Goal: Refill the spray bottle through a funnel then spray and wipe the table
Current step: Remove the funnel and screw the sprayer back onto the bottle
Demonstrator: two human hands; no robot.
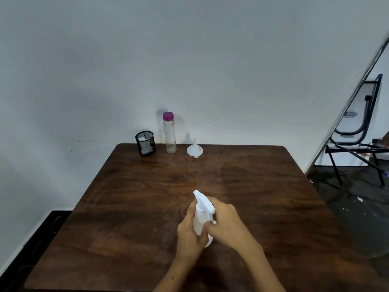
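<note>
Your fingers (190, 209) on the left hand (189, 230) are wrapped around the body of the white spray bottle (200, 222), and those of your right hand (226, 221) are closed on its neck, just under the trigger head (205, 202). The bottle stands near you at 6 o'clock on the table (130, 218), nozzle aimed toward 11 o'clock.

This looks like the opening step: the head still sits on the bottle, so refilling has not begun. Next, hold the body steady with your left hand and twist the head off with your right, then lay it aside.

The white funnel (195, 149) rests mouth-down at 12 o'clock along the far edge. Just to its left stands the clear bottle with a purple cap (169, 132), still capped; whether it holds liquid I cannot tell. Further toward 11 o'clock sits a black mesh cup (145, 143) holding something white, perhaps the wiping cloth. All 3 are well apart from your hands, and nothing lies between. A chair (362, 131) stands off the table at 2 o'clock.
</note>
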